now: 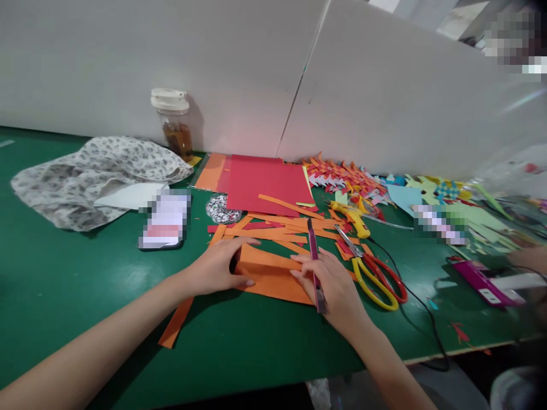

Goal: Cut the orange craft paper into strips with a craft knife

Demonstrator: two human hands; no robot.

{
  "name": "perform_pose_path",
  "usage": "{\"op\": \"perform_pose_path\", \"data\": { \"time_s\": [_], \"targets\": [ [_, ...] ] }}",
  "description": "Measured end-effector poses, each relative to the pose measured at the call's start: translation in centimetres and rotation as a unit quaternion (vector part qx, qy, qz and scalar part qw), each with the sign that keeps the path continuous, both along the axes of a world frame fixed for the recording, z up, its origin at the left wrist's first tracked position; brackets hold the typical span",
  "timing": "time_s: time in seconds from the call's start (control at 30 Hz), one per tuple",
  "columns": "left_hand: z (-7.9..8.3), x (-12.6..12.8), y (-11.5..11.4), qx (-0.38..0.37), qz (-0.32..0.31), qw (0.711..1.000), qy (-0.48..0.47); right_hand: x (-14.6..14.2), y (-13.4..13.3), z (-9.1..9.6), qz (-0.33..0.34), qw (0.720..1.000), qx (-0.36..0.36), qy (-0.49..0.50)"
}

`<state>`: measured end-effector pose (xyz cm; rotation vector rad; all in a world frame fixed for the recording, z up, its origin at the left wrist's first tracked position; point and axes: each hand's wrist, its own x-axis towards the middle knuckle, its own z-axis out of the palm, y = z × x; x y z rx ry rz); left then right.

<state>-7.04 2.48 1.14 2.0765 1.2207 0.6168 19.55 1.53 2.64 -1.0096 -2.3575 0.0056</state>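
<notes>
A folded sheet of orange paper (273,276) lies on the green table in front of me. My left hand (220,265) grips its left end, thumb in front and fingers behind. On the right side, my right hand (327,279) pinches the paper's edge with thumb and fingertips. That hand also carries a slim purple tool (314,250) between its fingers, dark tip pointing away; a penknife or tweezers, I cannot tell which. Orange paper strips (273,233) are strewn just beyond both hands, and another strip (176,324) lies below my left wrist.
Scissors (376,279) with yellow and red handles and a yellow glue gun (356,219) lie right. Behind are red paper (269,185) and folded paper pieces (342,173). A phone (166,219), patterned cloth (94,176) and drink cup (176,125) are left. Someone's blurred hand (527,259) shows at far right.
</notes>
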Motion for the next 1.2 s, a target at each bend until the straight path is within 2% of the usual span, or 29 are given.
{"op": "perform_pose_path", "data": {
  "time_s": [0.07, 0.13, 0.27, 0.4, 0.53, 0.6, 0.73, 0.8, 0.87, 1.03, 1.13, 1.2],
  "targets": [
    [-0.1, 0.0, -0.1, 0.011, 0.016, 0.999, -0.027, 0.2, 0.4, -0.6, -0.009, 0.999, -0.041, 0.005],
    [-0.1, 0.0, -0.1, 0.053, 0.011, 0.998, -0.039, 0.3, 0.6, -0.9, -0.013, 0.998, -0.067, 0.001],
    [0.1, -0.1, -0.2, 0.121, -0.071, 0.99, -0.006, 0.1, 0.8, -0.8, -0.012, 0.997, -0.074, -0.003],
    [0.1, -0.1, -0.2, 0.108, -0.15, 0.982, 0.027, 0.0, 0.7, 0.0, -0.015, 0.998, -0.058, 0.021],
    [0.1, -0.1, -0.2, 0.102, -0.142, 0.985, 0.014, 0.4, -0.8, 1.2, -0.027, 0.99, -0.058, 0.124],
    [0.1, -0.2, -0.2, 0.109, -0.135, 0.985, 0.008, 0.7, -1.8, 1.6, -0.039, 0.969, -0.099, 0.221],
    [-0.1, -0.1, -0.3, 0.112, -0.123, 0.986, 0.006, 1.2, -3.0, 1.8, -0.032, 0.895, -0.212, 0.392],
    [-0.1, -0.1, -0.2, 0.105, -0.116, 0.988, 0.009, 1.3, -3.2, 1.6, -0.032, 0.87, -0.255, 0.421],
    [-0.1, 0.0, -0.2, 0.099, -0.108, 0.989, 0.013, 1.5, -3.1, 1.4, -0.043, 0.861, -0.275, 0.426],
    [0.0, 0.0, -0.2, 0.08, -0.097, 0.991, 0.033, 1.5, -3.1, 0.9, -0.082, 0.872, -0.251, 0.413],
    [0.0, 0.1, -0.3, 0.077, -0.092, 0.992, 0.036, 1.0, -3.3, 0.8, -0.111, 0.896, -0.229, 0.363],
    [0.1, 0.1, -0.3, 0.078, -0.092, 0.992, 0.034, 0.6, -3.5, 0.7, -0.107, 0.91, -0.228, 0.328]
  ]
}}
